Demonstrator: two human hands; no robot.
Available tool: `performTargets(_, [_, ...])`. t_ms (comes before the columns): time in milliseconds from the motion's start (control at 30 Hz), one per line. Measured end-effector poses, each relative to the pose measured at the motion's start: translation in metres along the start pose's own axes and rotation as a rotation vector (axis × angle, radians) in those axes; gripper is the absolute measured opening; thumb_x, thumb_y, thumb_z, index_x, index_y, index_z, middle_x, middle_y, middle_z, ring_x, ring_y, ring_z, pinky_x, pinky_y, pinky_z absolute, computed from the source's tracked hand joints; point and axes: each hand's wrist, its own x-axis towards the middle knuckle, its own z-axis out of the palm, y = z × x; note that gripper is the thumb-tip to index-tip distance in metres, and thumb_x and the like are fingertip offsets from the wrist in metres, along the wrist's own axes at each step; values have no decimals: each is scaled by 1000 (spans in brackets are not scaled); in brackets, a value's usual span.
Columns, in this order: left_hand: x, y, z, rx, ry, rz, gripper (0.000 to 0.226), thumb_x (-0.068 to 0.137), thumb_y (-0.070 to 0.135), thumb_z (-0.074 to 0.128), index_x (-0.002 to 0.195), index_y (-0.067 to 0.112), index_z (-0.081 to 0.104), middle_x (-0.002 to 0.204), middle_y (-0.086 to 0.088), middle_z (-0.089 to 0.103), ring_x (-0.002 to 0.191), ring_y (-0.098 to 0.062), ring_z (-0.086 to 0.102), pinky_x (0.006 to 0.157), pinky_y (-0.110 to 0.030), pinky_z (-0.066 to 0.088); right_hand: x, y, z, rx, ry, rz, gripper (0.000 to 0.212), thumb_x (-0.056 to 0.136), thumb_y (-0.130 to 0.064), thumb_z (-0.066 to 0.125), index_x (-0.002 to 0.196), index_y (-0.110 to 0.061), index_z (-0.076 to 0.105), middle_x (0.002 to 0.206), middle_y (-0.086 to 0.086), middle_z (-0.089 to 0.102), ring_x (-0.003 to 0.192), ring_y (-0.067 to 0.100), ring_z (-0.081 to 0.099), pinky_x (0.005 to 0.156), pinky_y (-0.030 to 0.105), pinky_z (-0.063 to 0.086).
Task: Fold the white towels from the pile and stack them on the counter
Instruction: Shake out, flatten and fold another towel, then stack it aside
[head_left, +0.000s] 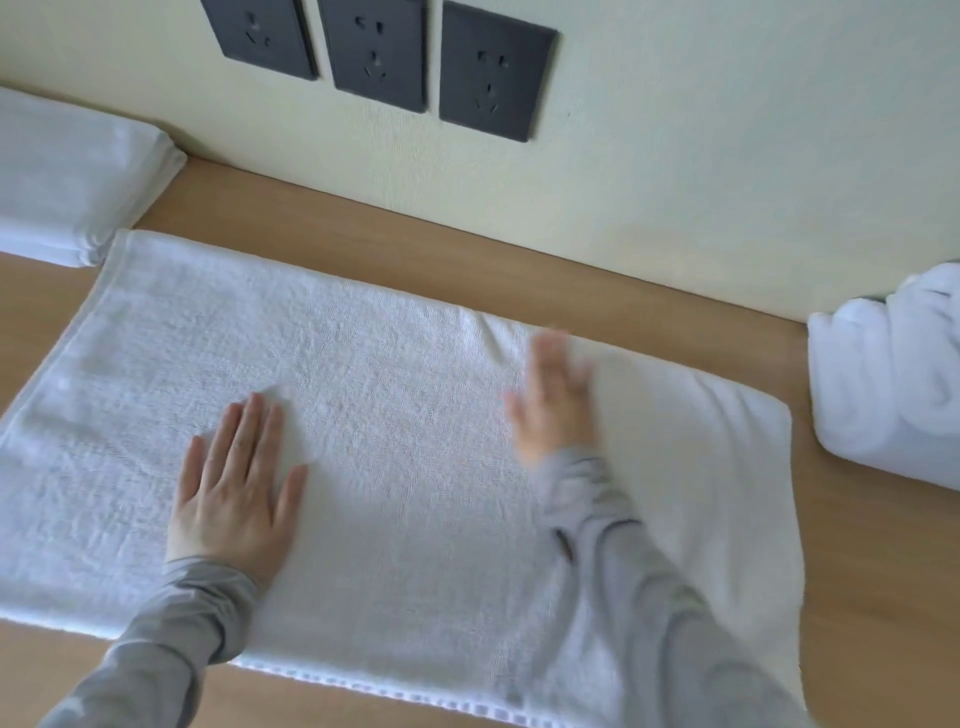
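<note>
The counter holds the towel, spread flat — folded stack left of the towel, pile right of it. On the towel the left hand and blurry right hand press flat, fingers straight, holding nothing. Best to smooth bumps outward before folding.

Counter strip free btwn towel & wall; folded stack L, pile R.

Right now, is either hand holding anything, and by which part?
Nothing is held. The left hand lies flat, fingers straight, on the spread white towel; the blurred right hand is open over it too.
</note>
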Motion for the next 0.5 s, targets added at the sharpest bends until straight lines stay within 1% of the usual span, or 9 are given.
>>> performTargets(67, [0,0,0,-6,3,-4,66,93,49,13,150,17,11,157,1,11,145,-15,8,118,-44,8,-14,-70,25,5,-53,-333,60,92,-31,39,142,0,30,151,17,28,141,33,22,112,56,18])
performTargets(100, [0,0,0,-10,5,-5,66,93,49,14,150,17,12,157,1,12,145,-15,9,118,-44,8,-19,-93,32,-28,-112,-460,61,93,-36,33,144,-3,27,153,12,25,143,28,18,113,56,19])
performTargets(167, [0,-1,1,-6,6,-5,66,93,49,15,150,17,13,157,1,13,145,-15,10,118,-43,8,-10,-95,36,-55,-171,-572,61,94,-40,28,145,-8,25,154,7,23,144,22,16,113,53,20])
performTargets(200, [0,-2,2,-4,7,-5,66,93,49,15,151,18,12,157,2,13,145,-14,9,119,-42,6,1,-78,32,-33,-127,-556,58,94,-38,35,142,-6,33,151,9,32,141,25,26,111,53,25])
performTargets(267, [2,-3,3,-5,14,-8,65,93,49,16,151,19,12,158,3,13,145,-13,8,119,-37,1,21,-24,21,-19,-45,-392,51,90,-26,52,132,2,48,138,17,48,127,37,46,103,54,37])
performTargets(333, [2,-3,4,-9,14,-7,65,93,49,17,151,20,12,157,3,14,145,-13,9,119,-34,-2,36,44,1,-119,-20,-113,54,93,-31,39,131,7,46,138,25,45,123,43,47,103,55,35])
performTargets(400, [2,-3,4,-16,14,-3,65,93,49,17,151,19,14,157,2,15,145,-13,9,119,-33,-3,41,100,-17,-211,-103,180,70,91,-44,13,140,1,35,150,19,29,139,33,27,112,51,20])
performTargets(433, [2,-3,4,-19,16,0,65,93,49,17,150,18,15,157,1,16,145,-13,10,118,-33,-2,40,116,-22,-255,-166,310,70,92,-47,8,145,-5,26,156,11,17,144,24,12,115,49,10])
performTargets(500, [2,-3,3,-28,19,5,65,94,49,16,150,17,17,157,0,18,144,-14,12,118,-33,-2,39,116,-24,-325,-181,414,63,97,-45,11,149,-10,13,158,4,1,145,18,-5,116,50,0])
